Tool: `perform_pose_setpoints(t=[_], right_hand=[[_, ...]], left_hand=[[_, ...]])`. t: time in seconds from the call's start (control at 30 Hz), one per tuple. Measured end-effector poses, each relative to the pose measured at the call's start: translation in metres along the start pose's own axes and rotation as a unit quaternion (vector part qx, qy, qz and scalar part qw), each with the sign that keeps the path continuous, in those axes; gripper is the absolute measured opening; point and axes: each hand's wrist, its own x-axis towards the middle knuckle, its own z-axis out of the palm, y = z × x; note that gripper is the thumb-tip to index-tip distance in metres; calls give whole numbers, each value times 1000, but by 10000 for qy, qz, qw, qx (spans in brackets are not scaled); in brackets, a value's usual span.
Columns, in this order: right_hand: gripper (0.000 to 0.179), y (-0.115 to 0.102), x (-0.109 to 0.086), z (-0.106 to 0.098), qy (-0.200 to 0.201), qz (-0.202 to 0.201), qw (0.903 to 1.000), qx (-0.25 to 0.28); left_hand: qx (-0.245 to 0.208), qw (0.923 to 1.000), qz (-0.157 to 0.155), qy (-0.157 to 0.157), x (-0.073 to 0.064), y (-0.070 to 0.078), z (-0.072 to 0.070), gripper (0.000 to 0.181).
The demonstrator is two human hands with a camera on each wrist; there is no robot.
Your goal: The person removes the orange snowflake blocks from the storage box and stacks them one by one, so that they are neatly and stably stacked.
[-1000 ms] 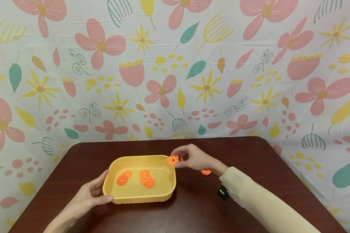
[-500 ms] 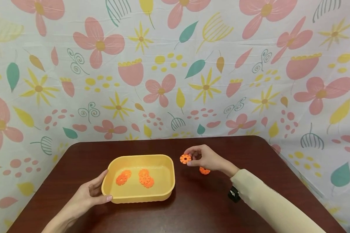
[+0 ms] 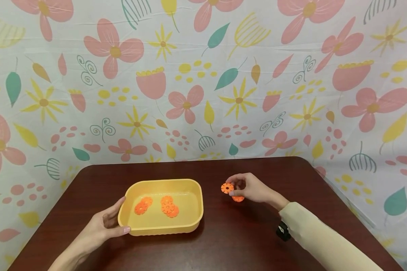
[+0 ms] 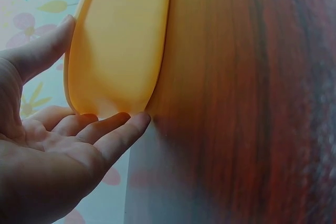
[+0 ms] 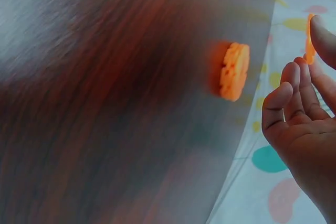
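My left hand grips the left end of a yellow tray, its thumb at the near corner and its fingers along the outer wall. In the left wrist view the fingertips press against the tray's end. Several orange notched discs lie in two overlapping groups on the tray's floor. To the right of the tray, my right hand pinches one orange notched disc between thumb and fingers. Under that hand, a small stack of orange discs sits on the table, partly hidden in the head view.
The dark wooden table ends at a straight back edge, close to a hanging floral cloth. A black device is strapped at the right wrist, below the pale sleeve.
My right hand has moved right, from the tray's right rim to over the stack on the table, still pinching the disc. My left hand keeps its hold on the tray.
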Motion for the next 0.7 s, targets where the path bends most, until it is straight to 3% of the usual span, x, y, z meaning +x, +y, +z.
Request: perform_pose_setpoints(t=[0.7], right_hand=[[34,29,-26,-9,256,94,9996,57]], left_hand=[[-70,10000,-10,-29,0,0,-1,98]])
